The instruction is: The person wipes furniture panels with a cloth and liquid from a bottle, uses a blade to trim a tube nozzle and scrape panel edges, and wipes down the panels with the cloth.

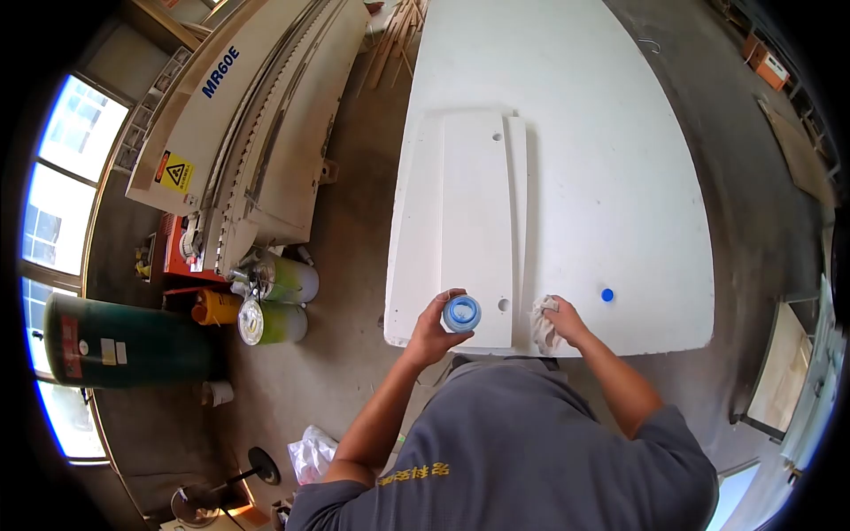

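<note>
My left hand [428, 334] is wrapped round a bottle [461, 313] with a blue rim, seen from above with its mouth uncapped. It is held over the near end of a white panel [474, 212] that has a round hole near each end. To the right, my right hand [565, 320] grips a crumpled whitish rag [543, 326] close to the front edge of the white table [611, 186]. A blue cap [607, 295] lies on the table, right of the rag and apart from my hand.
A long machine marked MR60E [221, 133] stands to the left. Below it are paint cans [282, 323], a yellow container [217, 307] and a dark green tank [133, 341]. A white plastic bag [312, 453] sits on the floor. Wooden strips [390, 44] lie behind.
</note>
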The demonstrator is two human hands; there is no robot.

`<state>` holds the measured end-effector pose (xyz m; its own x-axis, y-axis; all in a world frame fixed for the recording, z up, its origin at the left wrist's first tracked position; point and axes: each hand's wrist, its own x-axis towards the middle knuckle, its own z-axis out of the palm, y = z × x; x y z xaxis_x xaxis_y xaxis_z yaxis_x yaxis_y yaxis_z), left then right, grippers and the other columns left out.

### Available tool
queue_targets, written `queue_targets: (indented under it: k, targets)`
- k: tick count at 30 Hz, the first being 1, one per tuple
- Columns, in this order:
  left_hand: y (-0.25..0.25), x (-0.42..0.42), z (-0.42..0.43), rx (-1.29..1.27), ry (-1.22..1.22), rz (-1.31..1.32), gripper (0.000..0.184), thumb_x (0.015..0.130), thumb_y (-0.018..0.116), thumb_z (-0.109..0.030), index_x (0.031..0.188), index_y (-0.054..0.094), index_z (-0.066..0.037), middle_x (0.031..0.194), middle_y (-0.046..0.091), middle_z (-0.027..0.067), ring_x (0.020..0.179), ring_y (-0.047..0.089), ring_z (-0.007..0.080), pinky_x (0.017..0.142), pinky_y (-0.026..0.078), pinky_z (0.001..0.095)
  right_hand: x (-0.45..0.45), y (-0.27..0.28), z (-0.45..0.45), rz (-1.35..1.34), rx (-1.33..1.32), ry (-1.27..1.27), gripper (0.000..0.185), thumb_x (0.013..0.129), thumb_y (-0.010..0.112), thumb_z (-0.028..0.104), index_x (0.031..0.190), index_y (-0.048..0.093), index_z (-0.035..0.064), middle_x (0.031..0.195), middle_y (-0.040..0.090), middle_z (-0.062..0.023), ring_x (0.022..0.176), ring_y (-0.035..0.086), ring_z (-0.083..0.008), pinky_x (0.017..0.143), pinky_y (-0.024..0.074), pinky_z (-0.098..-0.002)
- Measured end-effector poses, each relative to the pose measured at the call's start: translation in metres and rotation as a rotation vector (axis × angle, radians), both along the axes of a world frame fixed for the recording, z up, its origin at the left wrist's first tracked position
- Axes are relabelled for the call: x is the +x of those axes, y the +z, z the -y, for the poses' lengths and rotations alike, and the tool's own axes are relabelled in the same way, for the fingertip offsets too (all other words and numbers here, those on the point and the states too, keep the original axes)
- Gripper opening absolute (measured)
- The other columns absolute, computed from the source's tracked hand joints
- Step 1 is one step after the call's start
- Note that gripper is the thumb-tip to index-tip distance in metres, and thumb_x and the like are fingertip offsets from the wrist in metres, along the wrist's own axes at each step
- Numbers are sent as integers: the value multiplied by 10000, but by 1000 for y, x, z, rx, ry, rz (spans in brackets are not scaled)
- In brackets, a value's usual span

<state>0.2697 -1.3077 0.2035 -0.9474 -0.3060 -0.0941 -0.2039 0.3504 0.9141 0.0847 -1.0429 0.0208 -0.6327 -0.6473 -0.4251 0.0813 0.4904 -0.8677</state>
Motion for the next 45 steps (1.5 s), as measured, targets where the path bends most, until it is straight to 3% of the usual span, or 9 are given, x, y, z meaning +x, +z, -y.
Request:
queue_targets:
  k: [2,6,13,14,18,21,25,36,45]
  targets:
    - [12,14,5,-64,85,-1,712,700,852,-60,1329,518,-34,1279,598,132,1194,593,257,1010,477,367,21,47,31,387,-266,-334,358,921,579,33,1277,558,-7,1081,674,-103,970,665,-194,856,536,-315]
    - [34,40,17,-166,74,-121,758,680,876,-100,1339,508,-31,1200,593,114,1134,593,250,979,472,369,31,121,79,710,-624,-379,349,912,545,-22,1256,596,4,1118,678,-110,992,684,-201,880,567,-345]
    - [58,85,37,-147,0,-200,787,622,887,-124,1323,535,-64,1336,528,160,1220,552,337,1002,483,422,74,217,132,445,-739,-144,580,834,539,-40,1410,482,-6,1259,613,-88,1157,605,-185,1014,478,-309]
    - [60,90,38,-36,-24,-207,784,624,882,-124,1330,547,-63,1432,471,166,1315,491,334,1062,443,424,78,218,139,164,-639,-127,644,816,540,-45,1449,429,-4,1315,574,-86,1228,551,-181,1063,425,-300]
    - [60,96,49,190,-182,-144,823,633,889,-139,1375,541,-63,1541,357,150,1404,390,299,1122,369,421,104,229,160,400,-838,-103,564,840,541,-37,1398,461,-29,1278,591,-90,1163,572,-168,1031,438,-302]
    - [34,88,62,288,-145,-169,808,651,888,-145,1371,532,-51,1511,377,140,1386,405,285,1116,378,415,92,229,155,165,-692,-269,489,850,549,-23,1337,510,-42,1217,617,-92,1083,602,-169,991,462,-309]
    - [-54,74,80,141,174,-19,819,685,867,-135,1391,465,-35,1330,495,148,1245,493,298,1058,434,403,51,200,85,-23,-543,-635,432,852,562,-28,1283,556,-41,1157,641,-90,1031,615,-169,953,475,-313]
    - [-121,-115,-33,-170,-351,-79,661,705,775,-84,1317,525,-98,1352,557,110,1230,546,348,1036,473,421,144,161,-84,93,-77,-802,433,898,675,74,1296,548,-38,1197,641,-104,1091,611,-175,968,467,-337]
    - [-191,-173,-106,-218,-431,129,715,710,779,-97,1365,493,-125,1346,542,149,1207,566,372,1025,491,435,158,177,-144,374,-590,-1258,385,889,600,37,1267,558,-19,1151,644,-69,1049,614,-156,938,471,-302]
